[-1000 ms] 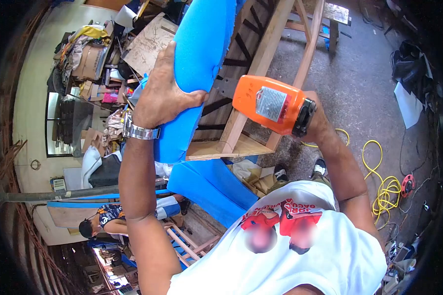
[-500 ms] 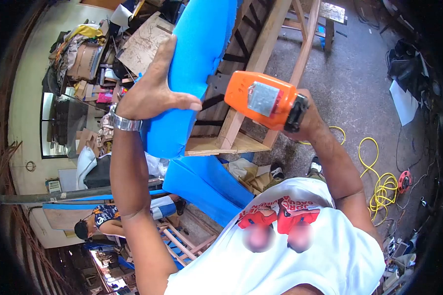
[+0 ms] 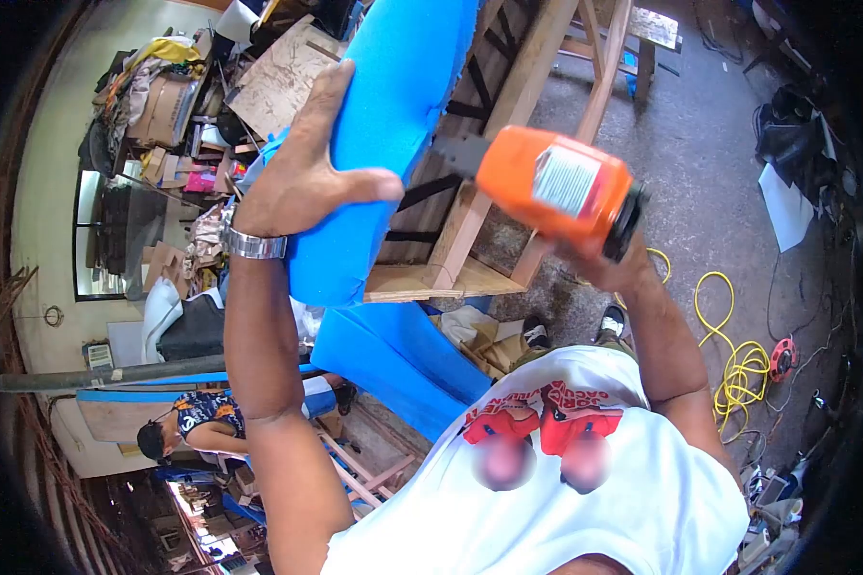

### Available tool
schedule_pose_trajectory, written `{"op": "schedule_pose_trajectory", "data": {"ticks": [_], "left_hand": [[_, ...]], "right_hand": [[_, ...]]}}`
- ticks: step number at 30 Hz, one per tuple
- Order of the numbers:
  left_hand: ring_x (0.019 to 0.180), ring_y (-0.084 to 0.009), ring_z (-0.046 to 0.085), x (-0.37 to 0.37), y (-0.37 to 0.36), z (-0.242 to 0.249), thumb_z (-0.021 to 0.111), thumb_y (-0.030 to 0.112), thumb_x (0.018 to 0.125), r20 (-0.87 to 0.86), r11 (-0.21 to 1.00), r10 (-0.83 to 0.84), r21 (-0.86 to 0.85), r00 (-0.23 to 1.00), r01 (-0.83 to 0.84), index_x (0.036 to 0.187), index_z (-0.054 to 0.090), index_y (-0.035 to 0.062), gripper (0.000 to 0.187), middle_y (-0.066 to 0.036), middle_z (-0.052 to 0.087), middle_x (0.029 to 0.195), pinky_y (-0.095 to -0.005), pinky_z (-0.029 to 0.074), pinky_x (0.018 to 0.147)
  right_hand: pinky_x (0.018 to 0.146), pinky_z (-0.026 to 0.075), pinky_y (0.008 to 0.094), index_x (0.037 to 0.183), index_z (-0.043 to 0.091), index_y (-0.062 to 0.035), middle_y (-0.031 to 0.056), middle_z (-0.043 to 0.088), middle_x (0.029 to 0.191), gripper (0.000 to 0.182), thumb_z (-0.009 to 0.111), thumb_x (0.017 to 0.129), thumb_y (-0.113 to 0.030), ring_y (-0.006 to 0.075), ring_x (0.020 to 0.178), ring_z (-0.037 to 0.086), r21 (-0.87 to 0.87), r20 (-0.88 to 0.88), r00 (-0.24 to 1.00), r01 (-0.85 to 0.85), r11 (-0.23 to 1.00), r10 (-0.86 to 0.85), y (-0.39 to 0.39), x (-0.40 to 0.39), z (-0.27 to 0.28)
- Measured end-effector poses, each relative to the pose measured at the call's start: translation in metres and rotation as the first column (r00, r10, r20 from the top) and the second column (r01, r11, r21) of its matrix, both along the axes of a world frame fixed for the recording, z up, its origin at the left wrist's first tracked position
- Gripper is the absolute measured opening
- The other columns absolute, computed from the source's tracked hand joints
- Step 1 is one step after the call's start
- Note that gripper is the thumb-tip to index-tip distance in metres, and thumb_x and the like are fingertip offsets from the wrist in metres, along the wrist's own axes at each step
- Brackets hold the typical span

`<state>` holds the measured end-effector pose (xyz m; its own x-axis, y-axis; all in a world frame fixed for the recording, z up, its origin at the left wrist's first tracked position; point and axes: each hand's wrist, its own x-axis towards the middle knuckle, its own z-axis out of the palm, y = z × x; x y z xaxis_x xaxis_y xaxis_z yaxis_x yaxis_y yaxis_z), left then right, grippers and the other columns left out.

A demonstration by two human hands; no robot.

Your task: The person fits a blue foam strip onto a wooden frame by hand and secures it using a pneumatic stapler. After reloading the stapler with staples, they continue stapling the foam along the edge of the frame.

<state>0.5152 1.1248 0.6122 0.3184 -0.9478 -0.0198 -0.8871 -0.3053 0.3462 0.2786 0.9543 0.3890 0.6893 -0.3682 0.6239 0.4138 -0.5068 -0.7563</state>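
My left hand [image 3: 307, 168], with a metal watch at the wrist, presses and grips the blue foam [image 3: 384, 144]. Its thumb lies across the foam's face and one finger stretches up along the edge; the other fingers are largely hidden. The foam covers the edge of a wooden frame [image 3: 518, 115] with dark straps across it. My right hand [image 3: 604, 264], blurred, is wrapped round the handle of an orange staple gun [image 3: 556, 182]. The gun's dark nose points left at the foam's right edge, near the straps; whether it touches cannot be made out.
Another large blue foam piece [image 3: 403, 359] lies below the frame. A yellow hose [image 3: 738, 374] coils on the floor at right, beside a red reel [image 3: 783, 357]. Another person [image 3: 201, 422] is at lower left. Cardboard and scraps [image 3: 163, 110] pile up at upper left.
The staple gun and my right hand have shifted right and slightly down, drawing the nose back from the foam's edge. My left hand keeps its hold on the foam.
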Motion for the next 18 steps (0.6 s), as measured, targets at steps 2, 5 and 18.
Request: {"op": "schedule_pose_trajectory", "data": {"ticks": [2, 5, 18], "left_hand": [[0.152, -0.0348, 0.032, 0.01, 0.002, 0.0, 0.073, 0.046, 0.09, -0.229, 0.991, 0.031, -0.118, 0.973, -0.059, 0.158, 0.029, -0.0069, 0.096, -0.025, 0.035, 0.162, -0.0426, 0.027, 0.123], [0.148, -0.0308, 0.04, 0.017, 0.002, -0.006, 0.047, 0.044, 0.108, -0.216, 0.977, 0.047, -0.193, 0.975, -0.09, 0.154, 0.043, -0.0017, 0.065, -0.022, 0.048, 0.155, -0.0392, 0.03, 0.121], [0.108, -0.038, 0.07, -0.18, -0.004, -0.127, 0.074, 0.017, 0.092, 0.189, 0.872, 0.019, -0.483, 0.982, 0.076, 0.133, 0.061, -0.0044, 0.048, -0.024, 0.071, 0.118, -0.0448, 0.054, 0.095]], "right_hand": [[0.069, 0.056, 0.0329, 0.11, 0.071, -0.0053, 0.0067, 0.073, 0.087, 0.036, 0.086, 0.083, -0.024, 0.0185, 0.073, 0.07, 0.315, -0.138, 0.989, -0.014, 0.949, 0.06, 0.007, -0.005, 0.006], [0.063, 0.054, 0.0301, 0.102, 0.069, -0.0044, 0.0043, 0.068, 0.077, 0.032, 0.081, 0.091, -0.032, 0.0132, 0.068, 0.065, 0.803, -0.069, 0.941, -0.145, 0.578, 0.332, 0.016, -0.009, -0.012], [0.055, 0.053, 0.0294, 0.106, 0.057, -0.0124, 0.0004, 0.058, 0.069, 0.042, 0.062, 0.101, -0.053, 0.0133, 0.057, 0.06, 0.993, 0.117, 0.963, -0.106, -0.059, 0.241, 0.033, -0.07, -0.078]]}}
